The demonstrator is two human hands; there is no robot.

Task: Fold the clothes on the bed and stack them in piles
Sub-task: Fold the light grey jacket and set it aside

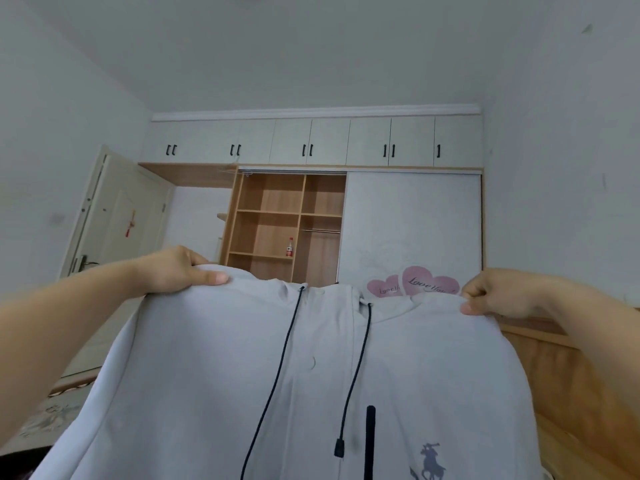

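A light grey hoodie (pixel 214 368) with two dark drawstrings and a small dark horse-rider logo hangs spread out in front of me, its front facing me. My left hand (pixel 176 271) pinches its left shoulder. My right hand (pixel 495 292) pinches its right shoulder. Both hands hold the hoodie up at about the same height. The hoodie fills the lower middle of the view and hides most of the bed behind it.
A patterned bed cover (pixel 48 417) shows at the lower left. A wooden bed frame (pixel 568 372) lies at the lower right. Ahead stands a wardrobe with open shelves (pixel 273 220), a red-labelled bottle (pixel 290 247) and a white sliding door (pixel 412 223). An open room door (pixel 117 216) is at the left.
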